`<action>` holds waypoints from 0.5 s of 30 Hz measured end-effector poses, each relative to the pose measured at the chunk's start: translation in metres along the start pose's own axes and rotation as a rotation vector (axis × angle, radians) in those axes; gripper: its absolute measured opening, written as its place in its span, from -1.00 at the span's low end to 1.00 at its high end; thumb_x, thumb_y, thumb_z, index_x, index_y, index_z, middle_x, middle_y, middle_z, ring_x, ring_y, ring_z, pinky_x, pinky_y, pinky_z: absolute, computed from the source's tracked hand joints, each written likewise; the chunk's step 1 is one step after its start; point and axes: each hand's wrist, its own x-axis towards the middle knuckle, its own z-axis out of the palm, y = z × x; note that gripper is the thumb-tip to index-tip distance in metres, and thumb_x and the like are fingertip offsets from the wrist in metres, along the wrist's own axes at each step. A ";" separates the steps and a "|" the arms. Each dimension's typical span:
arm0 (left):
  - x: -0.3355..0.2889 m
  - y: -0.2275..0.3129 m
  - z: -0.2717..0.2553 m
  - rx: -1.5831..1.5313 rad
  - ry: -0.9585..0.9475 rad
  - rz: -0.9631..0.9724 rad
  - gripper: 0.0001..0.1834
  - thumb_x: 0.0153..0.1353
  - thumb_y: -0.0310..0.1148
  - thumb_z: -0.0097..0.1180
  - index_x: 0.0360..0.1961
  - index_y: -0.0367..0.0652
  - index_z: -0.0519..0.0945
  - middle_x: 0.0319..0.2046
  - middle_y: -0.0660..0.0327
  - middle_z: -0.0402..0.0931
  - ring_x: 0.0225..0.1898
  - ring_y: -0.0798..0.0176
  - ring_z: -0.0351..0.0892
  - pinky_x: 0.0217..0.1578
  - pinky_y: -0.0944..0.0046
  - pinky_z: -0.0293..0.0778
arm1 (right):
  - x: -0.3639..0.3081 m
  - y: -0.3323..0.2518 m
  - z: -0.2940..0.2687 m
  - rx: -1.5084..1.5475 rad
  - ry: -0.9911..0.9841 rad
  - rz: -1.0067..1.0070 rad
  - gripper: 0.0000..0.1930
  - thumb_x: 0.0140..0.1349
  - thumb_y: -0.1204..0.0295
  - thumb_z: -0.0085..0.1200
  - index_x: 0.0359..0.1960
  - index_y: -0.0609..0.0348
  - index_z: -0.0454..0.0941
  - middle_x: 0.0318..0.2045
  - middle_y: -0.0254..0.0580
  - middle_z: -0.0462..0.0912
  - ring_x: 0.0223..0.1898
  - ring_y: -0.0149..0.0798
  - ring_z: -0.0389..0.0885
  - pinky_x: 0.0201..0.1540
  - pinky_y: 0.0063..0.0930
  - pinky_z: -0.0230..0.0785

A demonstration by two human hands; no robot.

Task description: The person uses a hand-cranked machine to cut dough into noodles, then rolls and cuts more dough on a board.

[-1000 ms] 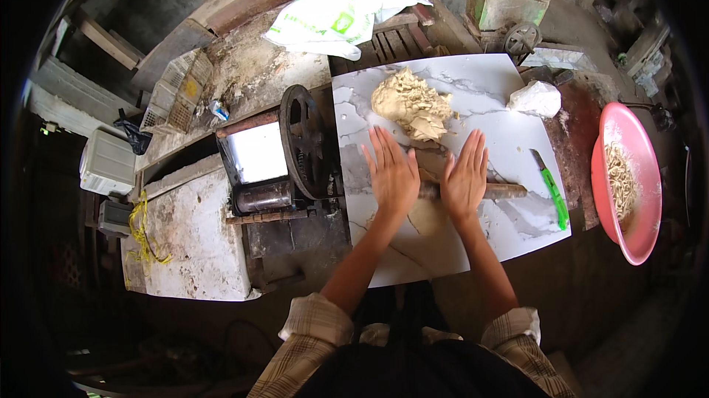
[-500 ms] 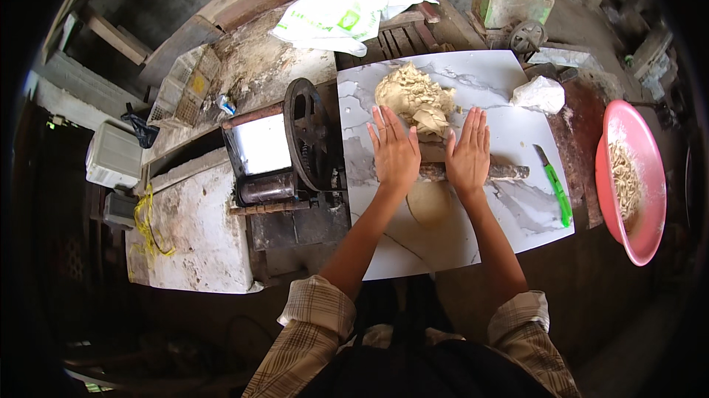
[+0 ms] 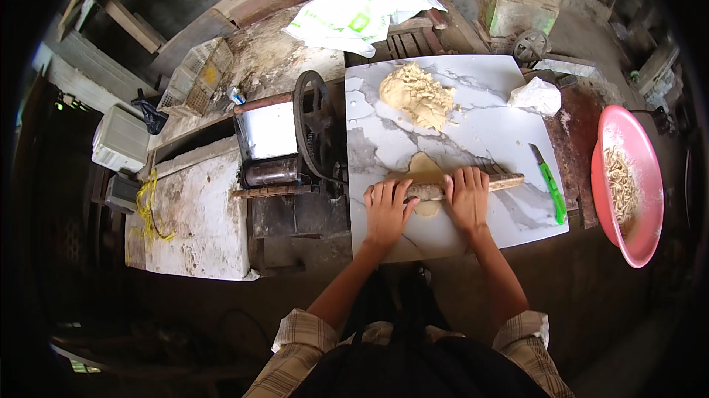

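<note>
My left hand (image 3: 387, 212) is curled over the left part of a worn wooden rolling pin (image 3: 428, 191), its thumb pointing inward. On the same pin, nearer its right end, my right hand (image 3: 467, 200) has its fingers bent over the top. A flattened oval piece of dough (image 3: 425, 167) lies beneath the pin, showing on both its far and near sides. Farther back on the marble-patterned board (image 3: 509, 128) rests a large, rough lump of pale dough (image 3: 415, 95). Toward the board's right edge is a green-handled knife (image 3: 550, 187).
A hand-cranked roller machine (image 3: 269, 170) with a big wheel stands left of the board. To the right sits a pink basin (image 3: 653, 184) holding dough strips. A white plastic bag (image 3: 533, 97) lies at the far right corner, a larger printed sack (image 3: 365, 14) behind.
Both hands have drawn back toward me with the rolling pin. Their fingers went from stretched flat to bent over it. More of the flattened dough now shows beyond the pin.
</note>
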 end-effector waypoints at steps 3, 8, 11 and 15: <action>-0.004 0.002 -0.005 0.064 -0.022 -0.072 -0.72 0.16 -0.30 0.05 -0.09 -0.07 0.48 -0.17 0.21 0.39 -0.07 0.11 0.32 0.02 0.03 0.12 | 0.006 0.001 0.005 0.037 0.087 -0.089 -0.84 0.15 0.36 -0.03 -0.51 0.15 0.41 -0.50 -0.17 0.43 -0.33 -0.14 0.38 -0.16 -0.23 0.17; -0.028 0.010 -0.016 0.138 -0.073 -0.199 -0.72 0.18 -0.32 0.02 -0.08 -0.10 0.47 -0.17 0.20 0.41 -0.03 0.17 0.34 0.03 -0.02 0.12 | -0.010 -0.017 0.005 0.074 0.007 -0.064 -0.90 0.09 0.39 -0.03 -0.46 0.15 0.41 -0.42 -0.16 0.46 -0.27 -0.13 0.39 -0.11 -0.20 0.17; -0.022 0.015 -0.009 0.065 -0.050 -0.223 -0.63 0.21 -0.31 -0.04 0.04 -0.18 0.41 -0.05 0.13 0.40 0.13 0.17 0.29 0.15 -0.15 0.03 | -0.011 -0.026 0.003 0.037 -0.003 -0.040 -0.77 0.04 0.39 -0.03 -0.25 0.16 0.43 -0.16 -0.10 0.47 -0.03 -0.09 0.38 0.09 -0.07 0.09; 0.010 0.013 -0.001 0.121 -0.051 -0.207 -0.44 0.28 -0.28 -0.18 0.24 -0.39 0.17 0.23 -0.01 0.20 0.36 0.04 0.00 0.30 -0.22 -0.28 | 0.010 -0.033 0.004 -0.049 -0.028 0.006 -0.48 0.03 0.39 -0.06 0.11 0.19 0.29 0.18 -0.03 0.28 0.32 -0.05 0.06 0.31 0.09 -0.25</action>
